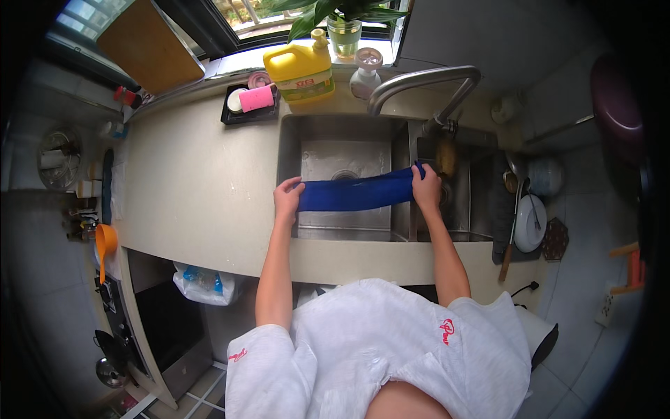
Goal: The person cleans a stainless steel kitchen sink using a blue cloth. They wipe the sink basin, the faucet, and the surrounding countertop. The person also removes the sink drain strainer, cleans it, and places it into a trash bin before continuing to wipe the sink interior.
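Note:
A folded dark blue cloth [357, 194] is stretched in a long strip across the steel sink basin [342, 133]. Its left end is pinched in my left hand [287, 198], near the basin's left rim. My right hand [426, 187] grips the other end, above the divider between the large basin and the smaller one. Both hands are closed on the cloth, thumbs uppermost. Under the strip, the round drain [344, 174] shows only in part. The steel faucet [426, 78] arches over the back of the sink, right of the cloth.
Behind the sink stand a yellow jug with a pump [300, 71], a white soap dispenser [366, 74] and a plant in a glass [344, 36]. A black tray [236, 117] holds a pink sponge [257, 99]. On the right lie a white plate [532, 223] and a wooden-handled utensil [505, 262].

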`<state>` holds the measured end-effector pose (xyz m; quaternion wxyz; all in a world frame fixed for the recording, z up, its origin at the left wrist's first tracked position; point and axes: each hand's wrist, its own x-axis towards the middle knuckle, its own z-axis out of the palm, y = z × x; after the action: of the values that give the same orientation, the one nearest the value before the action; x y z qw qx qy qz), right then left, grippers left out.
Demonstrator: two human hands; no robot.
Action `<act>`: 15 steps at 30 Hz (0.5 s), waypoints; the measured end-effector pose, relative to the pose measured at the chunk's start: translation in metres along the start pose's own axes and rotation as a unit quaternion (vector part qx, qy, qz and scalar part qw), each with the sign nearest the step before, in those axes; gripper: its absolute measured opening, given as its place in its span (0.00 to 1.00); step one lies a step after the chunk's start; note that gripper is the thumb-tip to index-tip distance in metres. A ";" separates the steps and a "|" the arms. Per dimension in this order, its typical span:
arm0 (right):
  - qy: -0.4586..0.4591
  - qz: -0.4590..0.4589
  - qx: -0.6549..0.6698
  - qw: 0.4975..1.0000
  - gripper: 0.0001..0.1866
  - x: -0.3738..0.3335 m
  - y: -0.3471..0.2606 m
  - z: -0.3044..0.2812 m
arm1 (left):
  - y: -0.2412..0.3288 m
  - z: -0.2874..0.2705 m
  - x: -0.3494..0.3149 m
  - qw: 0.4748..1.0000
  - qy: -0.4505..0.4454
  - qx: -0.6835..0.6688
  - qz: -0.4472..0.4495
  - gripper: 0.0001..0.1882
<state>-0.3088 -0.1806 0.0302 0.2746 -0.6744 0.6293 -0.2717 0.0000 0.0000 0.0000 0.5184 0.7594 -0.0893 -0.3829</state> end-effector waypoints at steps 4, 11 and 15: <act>-0.023 0.020 -0.027 0.999 0.21 -0.014 0.026 0.000 | -0.033 -0.019 -0.014 0.999 0.012 0.020 -0.031 0.15; -0.024 0.050 -0.006 0.998 0.21 -0.008 0.020 0.000 | 0.005 -0.002 -0.006 0.999 -0.012 -0.042 0.029 0.13; -0.024 0.023 0.066 0.997 0.18 -0.018 -0.030 0.009 | 0.034 0.030 -0.018 0.990 -0.100 -0.045 0.088 0.12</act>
<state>-0.2822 -0.1605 0.0446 0.3397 -0.6465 0.6186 -0.2899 -0.0239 -0.0274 0.0332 0.5722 0.6821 -0.1898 -0.4139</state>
